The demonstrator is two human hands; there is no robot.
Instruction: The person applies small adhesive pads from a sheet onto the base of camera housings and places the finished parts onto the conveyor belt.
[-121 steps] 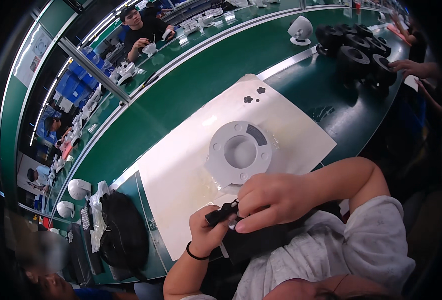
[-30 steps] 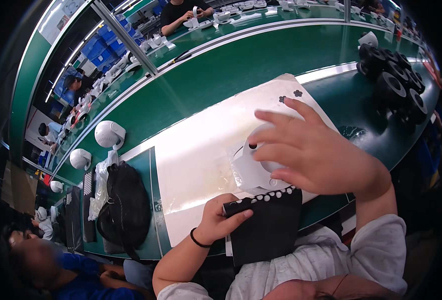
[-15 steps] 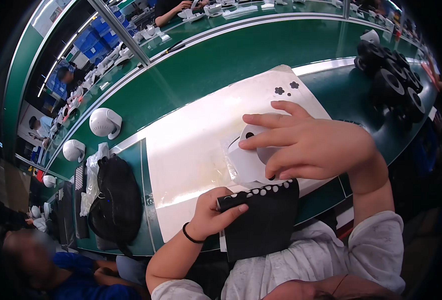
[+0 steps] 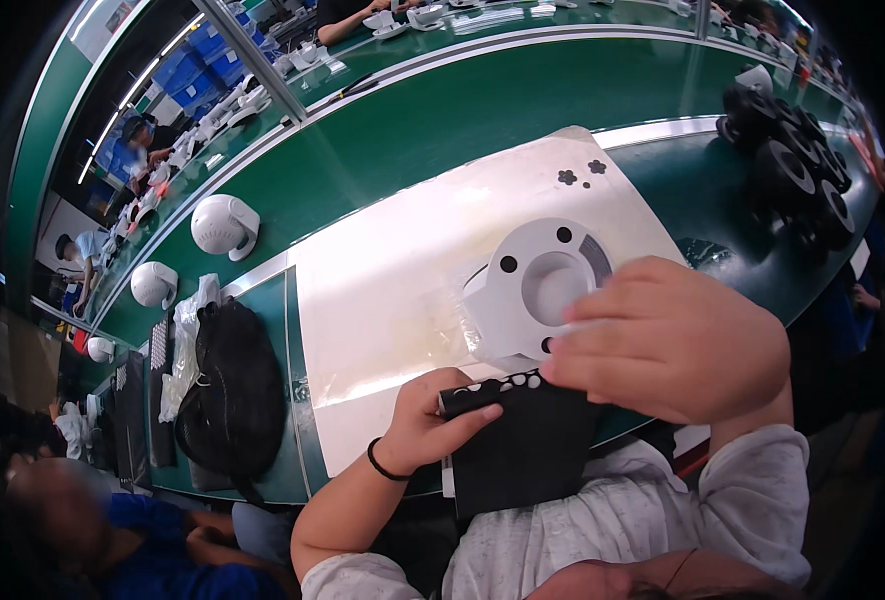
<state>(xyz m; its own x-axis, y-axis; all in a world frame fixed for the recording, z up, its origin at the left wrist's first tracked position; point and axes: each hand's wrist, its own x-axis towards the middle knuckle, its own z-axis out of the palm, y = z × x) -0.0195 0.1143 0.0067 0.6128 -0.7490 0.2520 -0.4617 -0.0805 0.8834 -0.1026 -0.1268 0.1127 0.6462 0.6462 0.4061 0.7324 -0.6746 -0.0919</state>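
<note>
While the left hand grips the upper left corner of a black sheet, its fingers curled and pressed onto the sheet's rolled top edge, the right hand works at the upper right end of that same edge. The right fingers are bunched together over the spot where the sheet meets a white round housing; whether they pinch anything cannot be told, since the fingertips hide the contact point.

The black sheet hangs over the near edge of the desk, against the person's torso. A row of small white dots runs along its top edge. Several dots remain on the sheet, so in this judgement the supply is only partly used.

The white round housing lies just beyond the sheet, on a white mat, partly on a clear plastic bag. Its top face shows two dark round spots and a grey curved slot around a central recess. Judged from this, fitting on the housing is under way, not finished.

Two small black flower-shaped pieces lie at the far corner of the mat. A black bag rests to the left, and black wheel-like parts stand to the right.
</note>
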